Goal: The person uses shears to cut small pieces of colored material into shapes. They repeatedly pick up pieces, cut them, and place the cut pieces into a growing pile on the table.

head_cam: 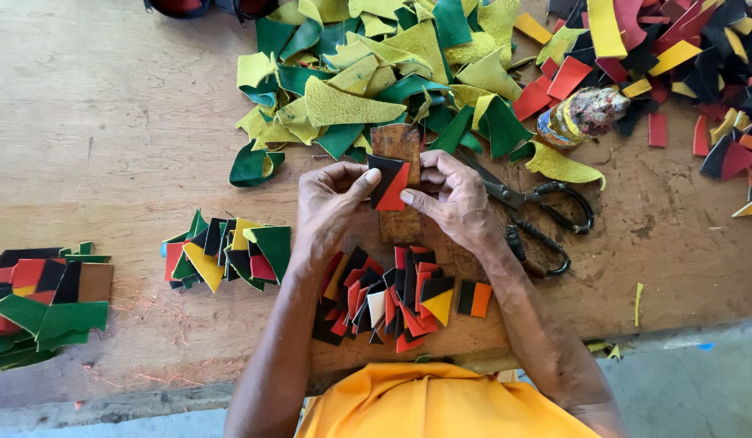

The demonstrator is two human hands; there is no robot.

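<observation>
A: Where is the piece?

B: Over the middle of the bench (108, 122), above a small brown block (396, 144). It is a black-and-red patch (388, 182), and both hands are on it. The left hand (331, 207) has thumb and fingers closed on its left edge; the right hand (453, 199) pinches its right edge the same way.

A: How would you expect it to handle?

B: Light, I judge, and thin. It looks like leather or something close to it: pliant, not floppy, holding a flat shape between the fingertips. Not fragile, not slippery; the face looks matt. The two colours meet on a slanted line, so that join is probably the weak spot.

A: So where should one grip it?

B: At the outer edges, as now, away from the join. A pinch on each side keeps it flat and open to view.

A: What can't you make out?

B: Whether the two colours are glued, stitched or only laid together. The fingers cover the edges and the underside is hidden. The block is mostly behind the patch and the hands.

A: And around it?

B: Scissors (534, 212) lie just right of the right hand, the blades partly under it. A bottle (578, 115), smeared and hard to read, lies beyond them. The green and yellow scraps (376, 81) run off the top of the frame. The left stack (43, 300) is cut by the frame edge. Finished patches (392, 300) lie between the forearms, overlapping too much to count.
</observation>
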